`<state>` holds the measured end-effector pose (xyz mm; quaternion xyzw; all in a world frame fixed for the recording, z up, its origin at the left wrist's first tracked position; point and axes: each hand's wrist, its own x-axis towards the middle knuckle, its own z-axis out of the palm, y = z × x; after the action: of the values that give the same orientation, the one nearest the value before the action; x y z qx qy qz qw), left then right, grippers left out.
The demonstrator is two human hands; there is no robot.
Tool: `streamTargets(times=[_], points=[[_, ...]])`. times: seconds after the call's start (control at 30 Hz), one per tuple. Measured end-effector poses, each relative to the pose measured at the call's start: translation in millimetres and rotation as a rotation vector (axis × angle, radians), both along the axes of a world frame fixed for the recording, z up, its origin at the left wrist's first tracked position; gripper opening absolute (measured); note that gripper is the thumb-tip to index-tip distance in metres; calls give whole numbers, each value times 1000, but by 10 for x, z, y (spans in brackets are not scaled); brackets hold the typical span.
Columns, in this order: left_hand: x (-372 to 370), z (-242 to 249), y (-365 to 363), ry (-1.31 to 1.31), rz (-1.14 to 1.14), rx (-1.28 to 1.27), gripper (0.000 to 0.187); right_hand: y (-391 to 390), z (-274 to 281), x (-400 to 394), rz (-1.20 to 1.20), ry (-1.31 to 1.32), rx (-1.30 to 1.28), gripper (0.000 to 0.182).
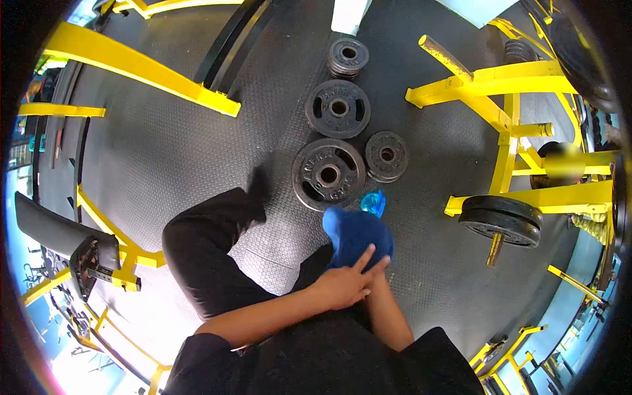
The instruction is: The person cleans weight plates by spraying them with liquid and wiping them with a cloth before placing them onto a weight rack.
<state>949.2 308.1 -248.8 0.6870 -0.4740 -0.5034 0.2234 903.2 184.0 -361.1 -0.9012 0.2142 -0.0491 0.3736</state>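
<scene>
A blue cloth [359, 234] lies bunched in front of my body, just below the large weight plates. Resting against its lower edge is my left hand [343, 286], its first fingers spread apart over the cloth. My right hand [378, 275] is beside and partly under it at the cloth's lower right edge; its fingers are mostly hidden. Just beyond the cloth, a clear blue bottle [373, 203] stands on the floor. The nearest large plate [306, 176] lies flat past the cloth, with a smaller plate stack [378, 168] to its right.
Further off lie another large plate [338, 125] and a small plate stack [347, 49]. A yellow rack [520, 79] stands at the right, with black plates [500, 220] on its peg. At left are a yellow beam [141, 66] and a padded bench [59, 224].
</scene>
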Motion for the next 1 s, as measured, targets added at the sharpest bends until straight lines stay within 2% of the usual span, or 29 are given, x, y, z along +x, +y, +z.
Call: streamTargets(times=[0.03, 0.07, 0.13, 0.17, 0.2, 0.23, 0.27, 0.3, 0.33, 0.37, 0.4, 0.43, 0.57, 0.7, 0.8, 0.9, 0.93, 1.0], points=[[254, 175, -67, 71, -24, 123, 77, -13, -15, 0, 29, 1, -100, 51], [357, 43, -12, 30, 97, 34, 75, -39, -42, 23, 59, -1, -201, 51], [667, -386, 133, 54, 397, -91, 69, -83, -144, 91, 127, -5, -399, 51], [906, -609, 142, -52, 490, 21, 67, -74, -224, 121, 156, -5, -493, 51], [1109, -902, 209, -185, 566, 29, 70, -26, -205, 280, 152, 4, -494, 51], [1287, -1236, 284, -324, 637, 33, 73, 75, -111, 591, 0, 404, -126, 55], [1375, -1594, 356, -344, 701, 137, 75, 223, -113, 797, -158, 790, 260, 59], [1408, -1928, 403, -363, 768, 244, 77, 428, -680, 782, -163, 590, 224, 63], [1403, -2199, 432, -354, 761, 248, 77, 637, -1226, 718, -168, 393, 189, 66], [1407, -2442, 429, -302, 844, 197, 82, 776, -1265, 699, -102, 391, -39, 69], [1441, -2524, 374, -248, 928, 144, 88, 870, -1319, 659, -31, 386, -269, 73], [1398, -2580, 360, -209, 933, 129, 92, 909, -1434, 640, -46, 343, -377, 74], [1343, -2805, 417, -98, 984, 69, 93, 815, -1555, 702, -155, 374, -412, 70], [1400, -2842, 451, -8, 997, 89, 93, 468, -1577, 829, -142, 352, -493, 73], [1481, -2658, 399, 140, 1024, 180, 94, 106, -1589, 1026, -107, 307, -492, 74], [1451, -2717, 404, 84, 1016, 174, 95, -212, -1525, 1336, 334, 122, -430, 71], [1437, -2725, 406, 83, 1020, 181, 95, -284, -1536, 1416, 339, 122, -423, 71], [1425, -2733, 384, 79, 1058, 137, 94, -385, -1531, 1492, 543, 75, -380, 71]])
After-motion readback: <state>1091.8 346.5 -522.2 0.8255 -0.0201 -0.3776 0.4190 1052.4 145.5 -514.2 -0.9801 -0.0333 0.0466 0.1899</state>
